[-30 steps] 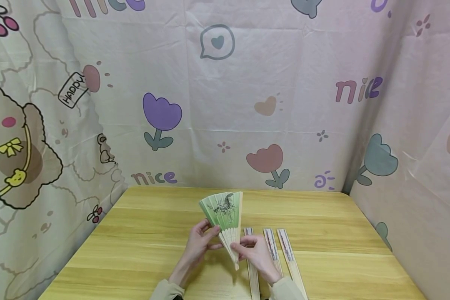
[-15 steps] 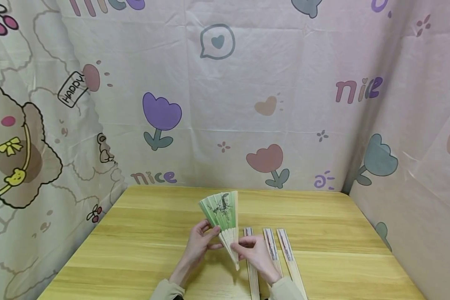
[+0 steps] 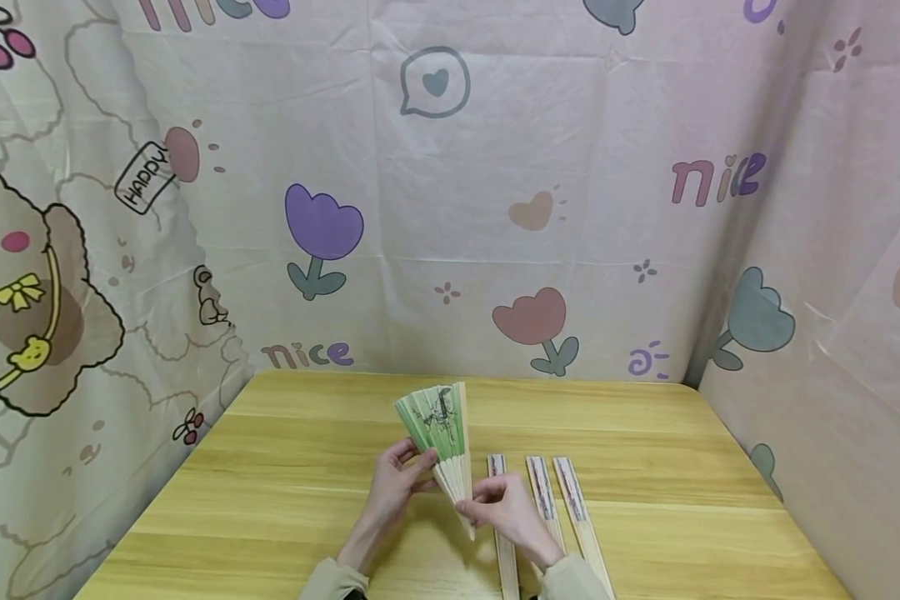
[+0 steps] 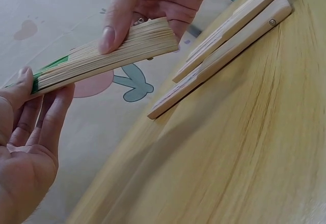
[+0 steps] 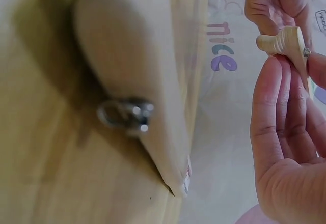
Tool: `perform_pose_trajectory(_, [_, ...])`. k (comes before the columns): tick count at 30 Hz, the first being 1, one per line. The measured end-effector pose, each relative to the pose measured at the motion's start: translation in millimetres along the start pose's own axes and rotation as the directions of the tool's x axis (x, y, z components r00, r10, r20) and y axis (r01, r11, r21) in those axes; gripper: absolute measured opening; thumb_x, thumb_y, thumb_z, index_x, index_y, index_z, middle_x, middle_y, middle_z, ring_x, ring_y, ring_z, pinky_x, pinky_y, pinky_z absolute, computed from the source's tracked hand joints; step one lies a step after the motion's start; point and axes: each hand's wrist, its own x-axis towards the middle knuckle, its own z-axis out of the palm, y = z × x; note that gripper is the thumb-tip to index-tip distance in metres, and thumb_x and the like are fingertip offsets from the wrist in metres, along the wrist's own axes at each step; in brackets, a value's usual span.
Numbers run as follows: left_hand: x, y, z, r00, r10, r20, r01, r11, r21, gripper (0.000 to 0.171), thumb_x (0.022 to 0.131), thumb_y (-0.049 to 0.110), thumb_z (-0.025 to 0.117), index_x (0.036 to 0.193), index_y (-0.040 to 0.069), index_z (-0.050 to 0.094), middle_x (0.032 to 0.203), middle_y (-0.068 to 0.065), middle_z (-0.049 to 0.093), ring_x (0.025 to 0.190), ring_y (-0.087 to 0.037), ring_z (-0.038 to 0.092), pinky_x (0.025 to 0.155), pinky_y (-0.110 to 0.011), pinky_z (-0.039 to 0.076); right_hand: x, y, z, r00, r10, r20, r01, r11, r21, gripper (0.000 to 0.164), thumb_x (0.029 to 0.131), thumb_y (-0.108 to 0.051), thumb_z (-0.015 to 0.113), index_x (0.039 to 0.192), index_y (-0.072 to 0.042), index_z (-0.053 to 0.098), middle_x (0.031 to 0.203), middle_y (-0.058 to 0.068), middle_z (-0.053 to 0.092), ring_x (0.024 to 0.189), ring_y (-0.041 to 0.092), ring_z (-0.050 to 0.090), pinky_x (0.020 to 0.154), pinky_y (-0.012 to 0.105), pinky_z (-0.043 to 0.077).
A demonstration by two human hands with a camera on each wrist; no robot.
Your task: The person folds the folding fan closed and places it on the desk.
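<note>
A green folding fan [image 3: 437,423] with a dark branch print is partly spread above the table, its pale ribs narrowing toward the person. My left hand [image 3: 394,485] pinches its left side where leaf meets ribs. Near the pivot end, my right hand [image 3: 510,510] pinches the ribs between thumb and fingers. Seen from the left wrist, the fan's stacked ribs [image 4: 117,53] run between the left hand [image 4: 30,137] and the right hand [image 4: 158,2]. The right wrist view shows the fan's rib end [image 5: 285,42] with a metal pivot, held by the right hand [image 5: 290,132].
Three folded fans lie on the wooden table [image 3: 285,467] at the right: one fan [image 3: 497,463] beside the right hand, a second fan [image 3: 542,483] partly behind it, and a third fan [image 3: 576,500] farther right. A patterned cloth [image 3: 435,183] hangs behind the table.
The green fan has narrowed as its right edge has come leftward. My right hand has shifted slightly left and lower along the ribs; the left hand has barely moved. The folded fans stay put.
</note>
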Motion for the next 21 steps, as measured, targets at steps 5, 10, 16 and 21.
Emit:
perform_pose_trajectory(5, [1.2, 1.5, 2.6, 0.998, -0.035, -0.057, 0.035, 0.999, -0.005, 0.04, 0.094, 0.007, 0.068, 0.126, -0.014, 0.056, 0.099, 0.0, 0.07, 0.086, -0.013, 0.072, 0.073, -0.032, 0.069, -0.1, -0.3, -0.2, 1.0, -0.006, 0.016, 0.007, 0.999, -0.047, 0.017, 0.083, -0.009, 0.079, 0.084, 0.007, 0.074, 0.076, 0.027, 0.071, 0.057, 0.004, 0.061, 0.056, 0.024, 0.063])
perform_pose_trajectory(10, [2.1, 2.0, 3.2, 0.995, -0.057, -0.08, 0.056, 0.998, -0.016, 0.037, 0.096, 0.004, 0.065, 0.126, -0.015, 0.056, 0.098, -0.001, 0.07, 0.086, -0.014, 0.072, 0.071, -0.034, 0.069, 0.1, 0.2, -0.7, 1.0, 0.005, 0.03, -0.003, 0.998, -0.065, 0.016, 0.083, -0.011, 0.079, 0.086, 0.004, 0.075, 0.074, 0.025, 0.071, 0.056, 0.004, 0.061, 0.055, 0.026, 0.063])
perform_pose_trajectory(16, [1.7, 1.3, 1.7, 0.998, -0.046, -0.053, 0.045, 0.999, -0.017, 0.04, 0.097, 0.007, 0.064, 0.128, -0.016, 0.054, 0.101, -0.002, 0.07, 0.087, -0.015, 0.072, 0.072, -0.034, 0.069, 0.1, 1.3, -1.3, 0.999, -0.004, 0.044, 0.007, 0.997, -0.074, 0.016, 0.083, -0.01, 0.079, 0.083, 0.005, 0.074, 0.073, 0.026, 0.07, 0.055, 0.004, 0.061, 0.052, 0.022, 0.06])
perform_pose_trajectory(21, [1.5, 0.5, 0.5, 0.999, -0.026, -0.022, 0.026, 1.0, -0.008, 0.04, 0.098, 0.011, 0.064, 0.128, -0.014, 0.055, 0.101, 0.001, 0.071, 0.087, -0.013, 0.071, 0.072, -0.035, 0.069, -0.4, 1.3, -1.4, 0.999, -0.015, 0.046, 0.019, 0.997, -0.08, 0.015, 0.082, -0.009, 0.079, 0.08, 0.004, 0.074, 0.072, 0.028, 0.069, 0.054, 0.004, 0.06, 0.049, 0.019, 0.057])
